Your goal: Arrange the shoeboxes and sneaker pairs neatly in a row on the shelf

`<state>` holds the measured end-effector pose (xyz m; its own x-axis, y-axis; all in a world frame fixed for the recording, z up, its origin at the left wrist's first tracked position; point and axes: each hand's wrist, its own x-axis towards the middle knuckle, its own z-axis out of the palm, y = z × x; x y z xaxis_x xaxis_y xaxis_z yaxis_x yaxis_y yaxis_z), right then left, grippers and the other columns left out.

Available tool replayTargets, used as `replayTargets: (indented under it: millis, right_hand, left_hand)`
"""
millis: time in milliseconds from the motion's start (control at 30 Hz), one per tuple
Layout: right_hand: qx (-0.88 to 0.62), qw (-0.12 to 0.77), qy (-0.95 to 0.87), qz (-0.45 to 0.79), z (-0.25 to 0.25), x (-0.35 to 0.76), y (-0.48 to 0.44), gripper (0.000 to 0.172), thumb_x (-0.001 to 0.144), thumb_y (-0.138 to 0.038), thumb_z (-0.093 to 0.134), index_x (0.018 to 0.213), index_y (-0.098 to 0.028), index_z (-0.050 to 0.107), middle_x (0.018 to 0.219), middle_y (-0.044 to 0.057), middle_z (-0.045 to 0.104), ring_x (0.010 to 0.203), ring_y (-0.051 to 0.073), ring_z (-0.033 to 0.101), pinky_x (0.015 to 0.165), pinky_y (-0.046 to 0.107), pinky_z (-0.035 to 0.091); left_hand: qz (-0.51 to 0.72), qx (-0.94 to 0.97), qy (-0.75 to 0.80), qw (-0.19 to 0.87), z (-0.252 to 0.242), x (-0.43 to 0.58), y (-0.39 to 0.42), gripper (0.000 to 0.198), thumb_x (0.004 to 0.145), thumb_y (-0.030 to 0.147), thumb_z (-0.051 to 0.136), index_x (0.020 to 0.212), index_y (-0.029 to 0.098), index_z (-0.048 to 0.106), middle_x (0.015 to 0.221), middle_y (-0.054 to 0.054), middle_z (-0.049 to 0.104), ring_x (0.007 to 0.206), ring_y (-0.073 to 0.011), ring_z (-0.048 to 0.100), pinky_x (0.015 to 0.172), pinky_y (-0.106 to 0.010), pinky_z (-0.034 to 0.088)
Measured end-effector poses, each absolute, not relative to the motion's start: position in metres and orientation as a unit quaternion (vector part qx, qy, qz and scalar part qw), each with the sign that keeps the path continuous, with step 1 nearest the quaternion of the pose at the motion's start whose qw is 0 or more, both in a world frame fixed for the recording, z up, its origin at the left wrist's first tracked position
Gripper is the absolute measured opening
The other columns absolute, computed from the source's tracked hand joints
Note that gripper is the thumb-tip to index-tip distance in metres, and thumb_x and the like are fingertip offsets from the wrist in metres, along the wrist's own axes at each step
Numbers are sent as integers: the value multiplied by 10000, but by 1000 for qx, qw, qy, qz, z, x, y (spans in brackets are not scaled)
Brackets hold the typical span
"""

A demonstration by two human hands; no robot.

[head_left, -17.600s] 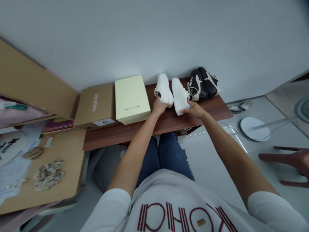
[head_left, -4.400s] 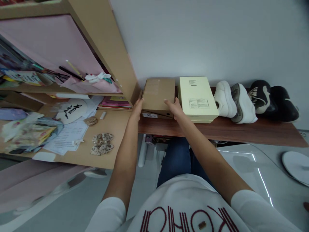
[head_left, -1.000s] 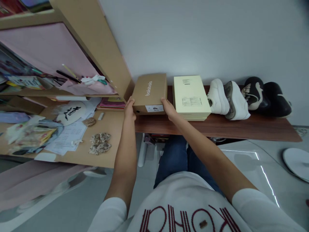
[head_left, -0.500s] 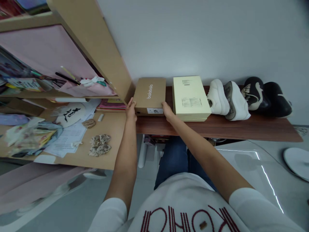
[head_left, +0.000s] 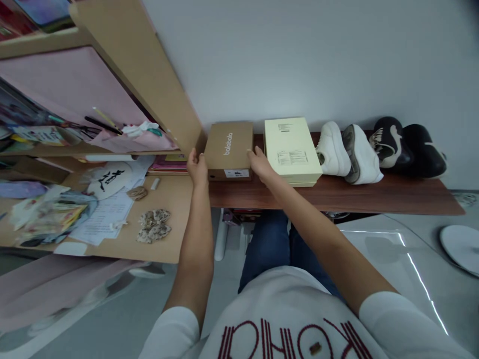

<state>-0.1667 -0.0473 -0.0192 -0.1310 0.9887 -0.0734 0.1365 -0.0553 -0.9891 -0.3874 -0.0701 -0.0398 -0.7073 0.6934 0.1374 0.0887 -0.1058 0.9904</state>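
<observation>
A brown shoe box (head_left: 228,142) with "balabala" on its lid lies on the dark wooden shelf (head_left: 262,197), against the wall. My left hand (head_left: 197,167) is at the box's left edge, thumb and fingers apart, holding nothing. At the right edge is my right hand (head_left: 261,164), its thumb tip over the lid's edge and its fingers spread, not closed round the box. Just to the right lies a pale yellow box (head_left: 291,147) with printed labels, a narrow gap between the two boxes.
White shoes (head_left: 334,149) and black shoes (head_left: 422,152) stand to the right on the shelf. At left, a desk (head_left: 183,214) holds papers, a white cap (head_left: 107,180), a patterned scrunchie (head_left: 154,225) and plastic bags. An upright wooden panel (head_left: 164,80) rises beside the brown box.
Both hands have loosened from the brown box, and their fingers have come away from its sides. The view has shifted slightly; the boxes and shoes keep their places.
</observation>
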Motion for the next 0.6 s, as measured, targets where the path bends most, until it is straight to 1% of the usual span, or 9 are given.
replayTargets:
  millis: [67, 100, 167, 200, 300, 400, 533, 600]
  right_hand:
    - [-506, 432, -550, 505, -7, -149, -41, 760, 947, -611, 528, 1539, -138, 460, 1622, 147, 485, 1582, 319, 331, 1324, 487, 218]
    - [-505, 439, -548, 501, -1, -139, -38, 791, 934, -635, 545, 1553, -153, 446, 1644, 133, 457, 1592, 321, 306, 1326, 493, 208]
    - [-507, 448, -543, 497, 8, -116, -34, 810, 914, -655, 581, 1558, -184, 449, 1662, 109, 434, 1601, 327, 281, 1326, 508, 200]
    - [-511, 449, -540, 496, 13, -104, -33, 788, 915, -640, 588, 1553, -195, 457, 1662, 101, 435, 1598, 327, 285, 1323, 515, 208]
    - [-531, 454, -518, 492, 22, -70, -33, 657, 953, -522, 558, 1522, -205, 476, 1648, 96, 456, 1563, 302, 361, 1298, 513, 283]
    - [-547, 466, -498, 485, 24, -40, -32, 562, 954, -445, 547, 1464, -213, 514, 1610, 97, 503, 1503, 275, 451, 1264, 485, 357]
    - [-558, 471, -498, 468, 13, -4, -22, 478, 929, -440, 551, 1380, -284, 577, 1509, 74, 600, 1435, 290, 521, 1226, 525, 395]
    - [-562, 462, -510, 459, 3, 11, -17, 483, 907, -454, 567, 1356, -280, 600, 1464, 95, 628, 1407, 313, 540, 1195, 556, 418]
  left_hand:
    - [672, 351, 627, 178, -24, -377, -66, 555, 898, 344, 735, 1432, 237, 624, 1564, -108, 571, 1519, -229, 455, 1286, -383, 309]
    - [668, 378, 617, 176, -17, -369, -64, 559, 897, 361, 739, 1431, 243, 623, 1562, -101, 574, 1518, -232, 456, 1287, -381, 307]
    - [659, 424, 589, 197, -5, -345, -61, 546, 896, 384, 745, 1417, 267, 630, 1541, -83, 595, 1508, -241, 469, 1280, -384, 325]
    - [654, 440, 577, 217, -1, -331, -60, 535, 896, 387, 749, 1408, 279, 636, 1524, -75, 610, 1501, -246, 480, 1273, -391, 339]
    - [632, 466, 548, 288, 1, -284, -59, 513, 890, 367, 766, 1384, 292, 653, 1482, -77, 641, 1483, -268, 501, 1257, -423, 368]
    - [605, 473, 537, 348, -6, -245, -57, 503, 887, 329, 770, 1375, 277, 662, 1479, -102, 638, 1472, -282, 513, 1257, -450, 364]
    - [569, 468, 545, 400, -20, -213, -55, 515, 900, 282, 735, 1406, 251, 643, 1515, -118, 610, 1458, -279, 525, 1265, -461, 346]
    - [548, 463, 557, 417, -27, -205, -55, 562, 902, 277, 721, 1451, 242, 607, 1560, -129, 568, 1471, -284, 510, 1264, -457, 345]
